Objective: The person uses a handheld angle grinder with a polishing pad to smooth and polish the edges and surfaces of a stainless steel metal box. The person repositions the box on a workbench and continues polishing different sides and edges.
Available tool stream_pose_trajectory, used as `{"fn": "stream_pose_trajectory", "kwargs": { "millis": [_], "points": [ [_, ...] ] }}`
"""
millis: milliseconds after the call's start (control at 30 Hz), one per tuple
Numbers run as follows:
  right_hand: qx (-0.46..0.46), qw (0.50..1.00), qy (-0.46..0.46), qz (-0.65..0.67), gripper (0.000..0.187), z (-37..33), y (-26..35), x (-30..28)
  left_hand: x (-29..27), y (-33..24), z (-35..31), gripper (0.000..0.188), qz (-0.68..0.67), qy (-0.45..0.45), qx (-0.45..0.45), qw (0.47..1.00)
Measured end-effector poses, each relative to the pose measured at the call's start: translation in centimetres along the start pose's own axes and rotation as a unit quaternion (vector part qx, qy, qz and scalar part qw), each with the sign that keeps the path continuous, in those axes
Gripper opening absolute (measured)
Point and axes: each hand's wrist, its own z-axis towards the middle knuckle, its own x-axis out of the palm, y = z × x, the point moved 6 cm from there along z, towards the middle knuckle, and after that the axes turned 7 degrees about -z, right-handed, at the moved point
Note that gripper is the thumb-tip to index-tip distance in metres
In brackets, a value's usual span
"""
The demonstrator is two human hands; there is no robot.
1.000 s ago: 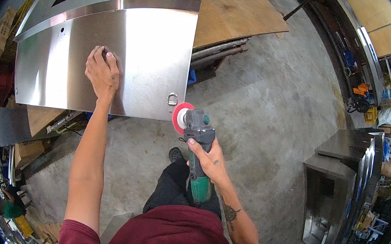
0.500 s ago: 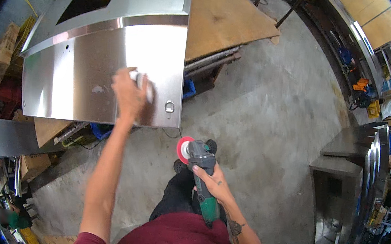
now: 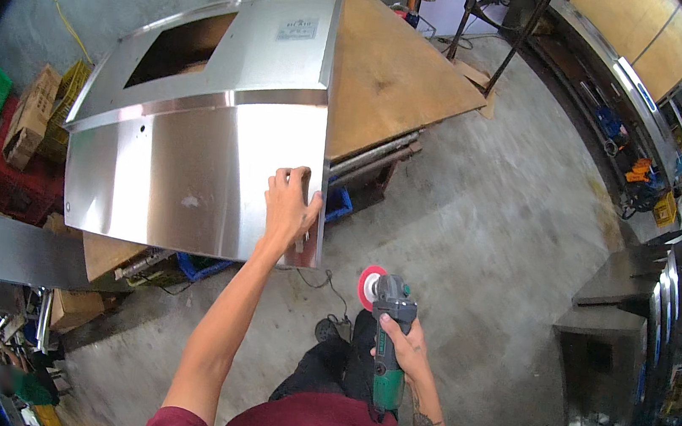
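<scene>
A large stainless steel hood-like cabinet [image 3: 168, 166] lies on the table, its brushed face toward me and a dark rectangular opening in its top. My left hand [image 3: 289, 207] is at that face near its right edge, fingers curled and thumb apart. Something small seems to sit between fingers and thumb; its kind is hidden. Just below the hand, partly covered, is a small metal ring fitting [image 3: 301, 242]. In my right hand [image 3: 405, 349] is a green and grey angle grinder [image 3: 392, 338], held low before my body. Its red-rimmed disc [image 3: 369, 287] points up and left.
The wooden tabletop [image 3: 400, 76] extends behind and right of the cabinet. A cord [image 3: 328, 284] hangs below its front edge. Crates [image 3: 17, 182] and cardboard boxes [image 3: 32, 115] stand at left. More steel cabinets [image 3: 604, 356] stand on the concrete floor at right.
My left hand has slid right across the steel face, toward its edge. A white thing seen under its fingers before no longer shows. The grinder stays in my right hand; the view has shifted.
</scene>
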Motion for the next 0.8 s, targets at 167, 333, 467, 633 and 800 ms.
{"fn": "stream_pose_trajectory", "kwargs": {
  "millis": [167,333,467,633,800],
  "points": [
    [0.009,0.999,-0.001,0.031,0.054,1.4,0.9,-1.0,-1.0,1.7,0.8,0.08,0.052,-0.072,0.042,0.995],
    [0.007,1.0,0.01,0.014,0.061,3.8,2.4,-2.3,-0.2,-1.7,5.7,0.097,0.103,-0.131,0.081,0.983],
    [0.009,1.0,0.015,0.007,0.059,5.6,4.5,-3.0,-0.8,-4.3,13.5,0.086,0.11,-0.18,0.132,0.968],
    [0.011,0.999,0.025,0.018,0.058,8.0,7.2,-3.4,-1.0,-4.5,19.7,0.061,0.165,-0.144,0.141,0.965],
    [0.005,0.999,0.034,-0.003,0.056,10.6,7.9,-4.7,-2.8,-4.4,20.2,0.037,0.115,-0.083,0.189,0.972]
  ]
}}
